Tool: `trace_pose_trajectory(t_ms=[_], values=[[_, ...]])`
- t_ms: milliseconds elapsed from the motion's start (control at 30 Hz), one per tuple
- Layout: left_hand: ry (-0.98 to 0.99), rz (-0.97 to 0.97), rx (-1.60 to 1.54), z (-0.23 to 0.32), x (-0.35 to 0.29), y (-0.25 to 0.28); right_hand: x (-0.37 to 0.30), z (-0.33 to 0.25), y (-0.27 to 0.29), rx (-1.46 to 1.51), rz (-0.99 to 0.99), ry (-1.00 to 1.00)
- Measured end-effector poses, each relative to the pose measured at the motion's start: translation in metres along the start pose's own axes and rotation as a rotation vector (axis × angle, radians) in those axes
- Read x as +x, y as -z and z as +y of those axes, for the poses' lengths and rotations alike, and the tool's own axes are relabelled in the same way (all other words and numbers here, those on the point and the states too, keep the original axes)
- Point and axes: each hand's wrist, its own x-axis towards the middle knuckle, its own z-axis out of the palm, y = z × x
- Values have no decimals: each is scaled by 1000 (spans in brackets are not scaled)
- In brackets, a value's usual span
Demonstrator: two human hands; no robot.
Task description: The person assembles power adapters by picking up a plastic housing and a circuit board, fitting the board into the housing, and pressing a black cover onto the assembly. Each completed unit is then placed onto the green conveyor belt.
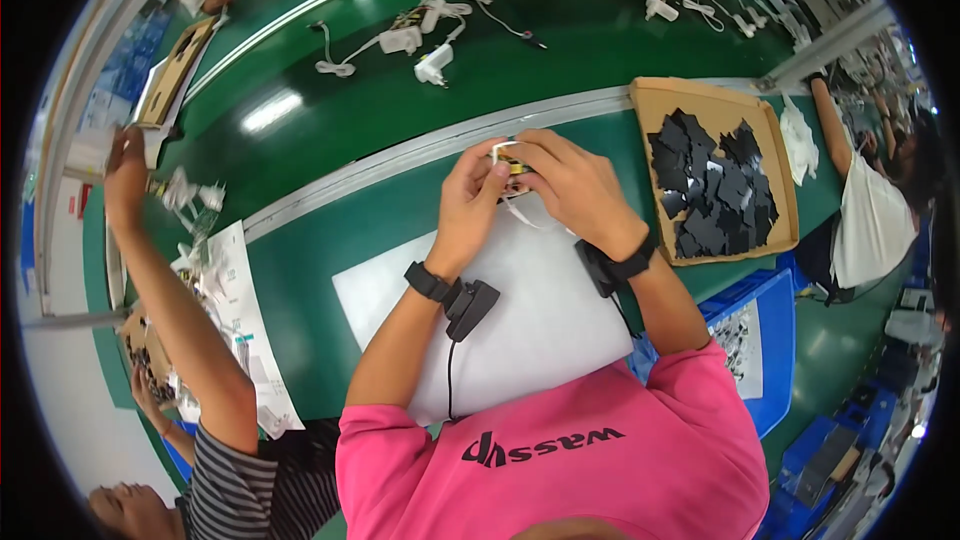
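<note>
Between my two hands, over the workbench, is a small circuit board (517,168) with a yellow part on it. A thin white cable (527,217) hangs from it and loops near my fingers. My left hand (470,198) is closed, its thumb and fingers pinching the board from the left. From the other side my right hand (580,185) grips it too, fingers curled over the top. Fingers cover much of the board, so its full shape is hidden. Under my forearms lies a white foam sheet (520,330) on the green bench.
To the right sits a cardboard tray (655,105) of black sheet pieces, with a blue bin (778,360) below it. Beyond a metal rail, the green belt (300,140) carries white chargers (435,64) with coiled cables. A co-worker's arm (180,300) reaches forward at left.
</note>
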Motion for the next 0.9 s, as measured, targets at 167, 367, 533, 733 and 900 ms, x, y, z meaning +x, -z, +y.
trace_pose_trajectory(t_ms=[167, 367, 533, 733, 900], values=[[-8, 10, -123, 6, -13, 5, 24, 2, 73, -201, 349, 230], [-21, -127, 85, -2, -9, 6, 85, 79, 176, -316, 506, -140], [-65, -97, 171, -3, -9, 9, 104, 51, 105, -74, 121, 78], [-174, -162, 405, -11, -14, 17, 191, 92, -22, -105, -194, 253], [-226, -205, 423, -10, -11, 5, 242, 142, -72, -169, 60, 182]])
